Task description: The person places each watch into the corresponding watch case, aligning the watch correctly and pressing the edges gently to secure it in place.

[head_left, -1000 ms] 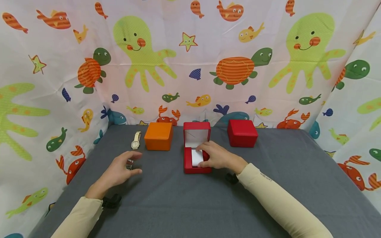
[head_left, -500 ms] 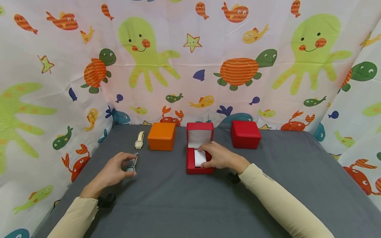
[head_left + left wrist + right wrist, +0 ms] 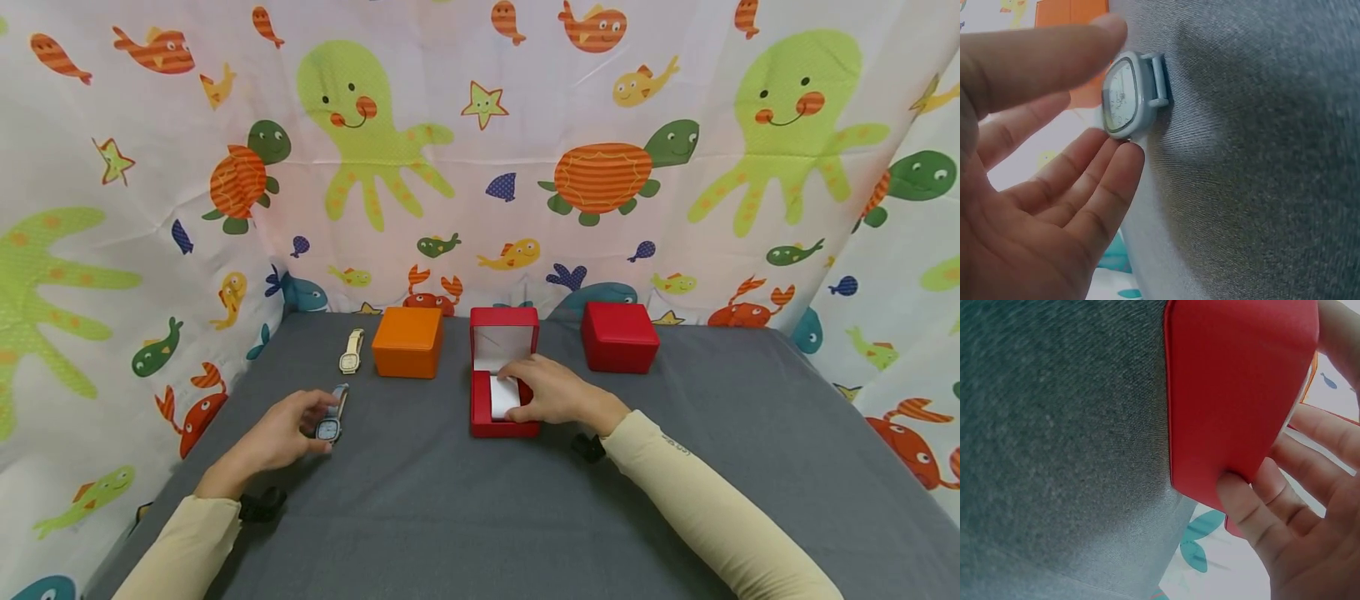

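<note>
In the head view a silver watch (image 3: 328, 428) with a pale square face lies on the cloth. My left hand (image 3: 273, 433) is beside it, the thumb and fingers spread around its case. The left wrist view shows the watch (image 3: 1124, 97) resting on the cloth, fingertips close to its near edge. At the middle stands an open red watch box (image 3: 504, 429) with its lid up. My right hand (image 3: 558, 392) reaches into the box and pinches its white cushion (image 3: 504, 398) between thumb and fingers. In the right wrist view the little finger touches the box's red side (image 3: 1235, 394).
A gold watch (image 3: 351, 352) lies behind the silver one. To its right stands a shut orange box (image 3: 407, 343), and a shut red box (image 3: 619, 337) is farther right. Grey cloth (image 3: 450, 517) covers the table, and a patterned curtain (image 3: 420, 175) hangs behind.
My left hand has let go of the silver watch on the cloth and drawn back slightly to the left. My right hand stays at the box. The head view has shifted a little.
</note>
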Tool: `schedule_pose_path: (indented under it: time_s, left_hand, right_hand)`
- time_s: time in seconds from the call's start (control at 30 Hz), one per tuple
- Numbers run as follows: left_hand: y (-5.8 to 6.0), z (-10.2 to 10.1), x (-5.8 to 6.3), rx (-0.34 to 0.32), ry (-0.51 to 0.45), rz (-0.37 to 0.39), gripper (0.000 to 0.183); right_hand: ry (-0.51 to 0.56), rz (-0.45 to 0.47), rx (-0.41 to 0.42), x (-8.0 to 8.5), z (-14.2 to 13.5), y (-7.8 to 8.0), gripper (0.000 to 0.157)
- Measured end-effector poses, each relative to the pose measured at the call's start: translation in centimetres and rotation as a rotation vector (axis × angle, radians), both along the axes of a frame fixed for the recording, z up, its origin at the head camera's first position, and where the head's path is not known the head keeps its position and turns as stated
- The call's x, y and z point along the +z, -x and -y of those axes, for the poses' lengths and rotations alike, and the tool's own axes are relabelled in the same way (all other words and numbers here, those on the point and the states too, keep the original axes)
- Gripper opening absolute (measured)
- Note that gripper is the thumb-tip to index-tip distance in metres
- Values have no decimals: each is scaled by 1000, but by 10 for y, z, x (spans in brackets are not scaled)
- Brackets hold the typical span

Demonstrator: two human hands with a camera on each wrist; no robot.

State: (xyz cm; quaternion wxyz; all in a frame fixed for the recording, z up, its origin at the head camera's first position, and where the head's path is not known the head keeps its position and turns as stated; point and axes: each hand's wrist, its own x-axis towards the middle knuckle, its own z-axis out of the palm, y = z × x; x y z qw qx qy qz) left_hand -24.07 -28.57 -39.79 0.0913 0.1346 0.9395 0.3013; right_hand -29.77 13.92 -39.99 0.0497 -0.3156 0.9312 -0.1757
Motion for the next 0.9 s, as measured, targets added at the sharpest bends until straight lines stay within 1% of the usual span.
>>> schedule_pose_path:
  time_s: [0.23, 0.3, 0.37, 0.53, 0.6, 0.8, 0.9]
  left_hand:
    - [4, 3, -8, 10, 42, 22, 45]
    - [5, 4, -10, 5, 42, 26, 43]
    - [6, 4, -12, 16, 42, 33, 41]
    - [7, 3, -14, 13, 36, 40, 37]
    - [6, 4, -15, -5, 27, 26, 35]
    - [5, 4, -17, -60, -4, -46, 30]
    - [5, 2, -16, -60, -17, -50, 30]
  right_hand:
    - [34, 4, -14, 2, -3, -2, 64]
    - [42, 7, -18, 3, -3, -3, 64]
    - [48, 8, -17, 3, -4, -3, 64]
    - [52, 8, -14, 2, -4, -3, 63]
    - [55, 9, -13, 2, -5, -4, 63]
    - [83, 7, -11, 4, -7, -3, 62]
    - [97, 6, -6, 5, -8, -3, 61]
